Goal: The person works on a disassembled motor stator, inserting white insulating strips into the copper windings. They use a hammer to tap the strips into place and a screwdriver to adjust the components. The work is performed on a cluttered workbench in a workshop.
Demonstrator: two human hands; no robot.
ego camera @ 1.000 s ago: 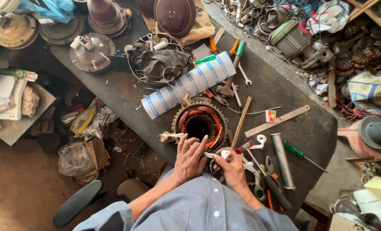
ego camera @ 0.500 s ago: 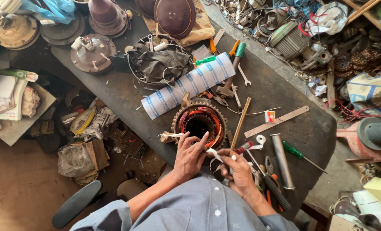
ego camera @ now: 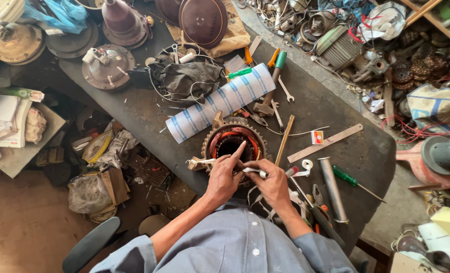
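Resting on the dark workbench point(ego camera: 336, 106), the motor stator point(ego camera: 233, 143) lies flat near the bench's front edge, its toothed outer ring up and copper-red windings lining the bore. The left hand point(ego camera: 222, 177) sits on the stator's near rim, index finger stretched out over the bore and the other fingers curled, pinching one end of a thin white strip point(ego camera: 253, 172). The right hand point(ego camera: 274, 183) is just beside it, fingers clenched on the other end of the same strip, so both hands meet over the stator's near edge.

A rolled sheet of white paper with blue bands point(ego camera: 220, 102) lies diagonally just behind the stator. A wooden stick point(ego camera: 284, 140) lies to the stator's right, with a flat wooden strip point(ego camera: 326, 143) farther right. A metal tube point(ego camera: 332, 189) and a green-handled screwdriver point(ego camera: 354, 180) lie right of the right hand. A hammer with a green grip point(ego camera: 271, 86) lies behind the paper roll.
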